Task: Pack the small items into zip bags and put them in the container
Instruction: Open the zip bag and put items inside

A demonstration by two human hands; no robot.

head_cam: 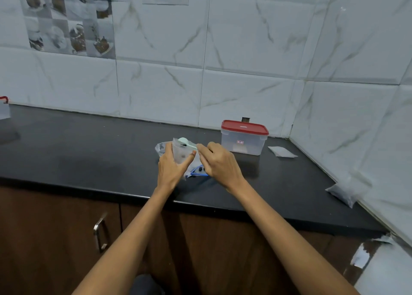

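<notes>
My left hand (172,168) holds a small clear zip bag (181,151) upright above the black counter, with a few dark small items inside it. My right hand (219,163) grips the handle of a pale green scoop (186,142), whose bowl sits over the bag's mouth. Below the hands lies a bigger clear bag with a blue zip (197,172) and dark items in it. A clear plastic container with a red lid (244,137) stands shut behind my right hand, near the wall.
A flat empty zip bag (282,151) lies right of the container. A filled bag (344,192) leans against the right wall. The black counter (89,152) ends at a front edge above brown cabinet doors with a metal handle (99,234).
</notes>
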